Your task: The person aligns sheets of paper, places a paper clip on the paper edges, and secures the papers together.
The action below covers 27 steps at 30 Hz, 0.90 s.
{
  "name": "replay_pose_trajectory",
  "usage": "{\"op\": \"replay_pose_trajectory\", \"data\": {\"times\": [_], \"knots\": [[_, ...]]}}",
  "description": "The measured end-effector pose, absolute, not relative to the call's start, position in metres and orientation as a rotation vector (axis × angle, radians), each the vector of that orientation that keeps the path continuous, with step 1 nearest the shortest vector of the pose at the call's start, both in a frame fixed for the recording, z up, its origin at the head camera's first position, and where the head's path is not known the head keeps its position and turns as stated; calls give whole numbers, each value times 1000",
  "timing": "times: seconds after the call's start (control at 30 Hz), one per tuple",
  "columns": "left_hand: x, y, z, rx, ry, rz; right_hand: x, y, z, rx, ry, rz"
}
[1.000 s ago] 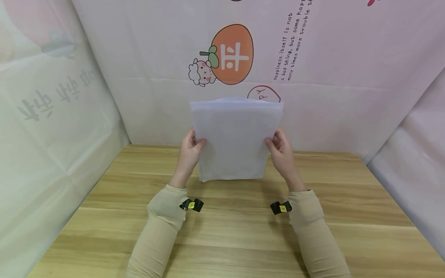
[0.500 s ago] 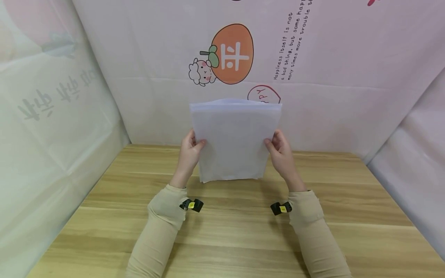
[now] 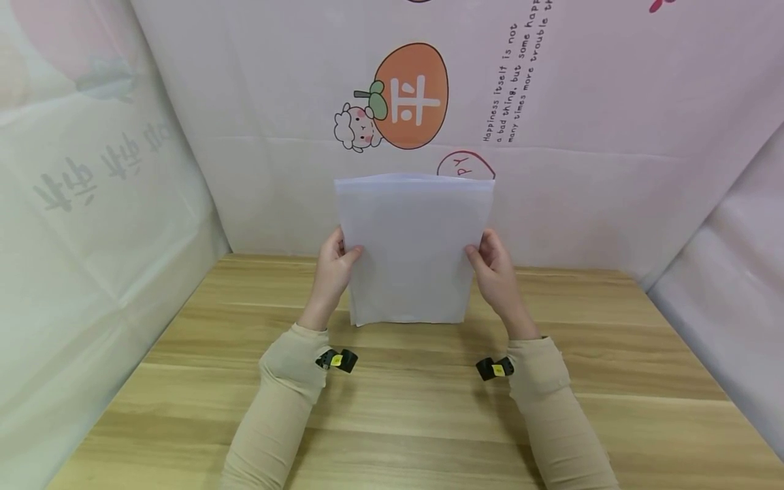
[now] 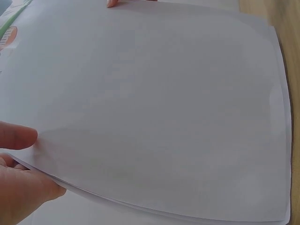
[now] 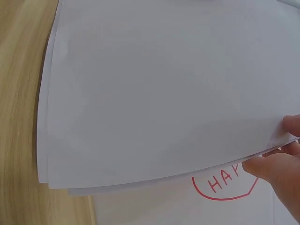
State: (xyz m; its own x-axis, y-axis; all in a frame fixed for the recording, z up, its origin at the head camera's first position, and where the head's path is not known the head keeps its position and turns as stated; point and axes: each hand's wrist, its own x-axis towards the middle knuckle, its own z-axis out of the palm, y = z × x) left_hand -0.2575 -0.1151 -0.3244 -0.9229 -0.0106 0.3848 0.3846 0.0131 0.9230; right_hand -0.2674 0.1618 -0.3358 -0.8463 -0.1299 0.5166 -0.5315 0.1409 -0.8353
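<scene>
A stack of white paper sheets (image 3: 413, 252) stands upright between my two hands, its lower edge close over the wooden table. My left hand (image 3: 334, 269) pinches the left edge, thumb on the near face and fingers behind. On the opposite edge my right hand (image 3: 495, 272) grips the stack the same way. In the left wrist view the paper (image 4: 159, 108) fills most of the frame, with its sheet edges layered along the right side. The right wrist view shows the sheets (image 5: 154, 93) slightly out of line at one corner.
The wooden table (image 3: 392, 408) spreads under both forearms. A white printed cloth (image 3: 275, 136) with an orange fruit drawing hangs behind the paper, and more pale cloth (image 3: 92, 272) hangs at the sides. Each wrist carries a small black camera (image 3: 348, 361).
The stack has shifted slightly downward between my hands, and its top and bottom edges look more even. Both hands stay almost where they were.
</scene>
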Motion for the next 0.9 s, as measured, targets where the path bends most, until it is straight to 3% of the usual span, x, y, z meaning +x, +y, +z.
{"op": "replay_pose_trajectory", "data": {"times": [0.9], "knots": [[-262,-114,-330,-379,-2052,-2016,-271,165,-344,646,-2090,1795]]}}
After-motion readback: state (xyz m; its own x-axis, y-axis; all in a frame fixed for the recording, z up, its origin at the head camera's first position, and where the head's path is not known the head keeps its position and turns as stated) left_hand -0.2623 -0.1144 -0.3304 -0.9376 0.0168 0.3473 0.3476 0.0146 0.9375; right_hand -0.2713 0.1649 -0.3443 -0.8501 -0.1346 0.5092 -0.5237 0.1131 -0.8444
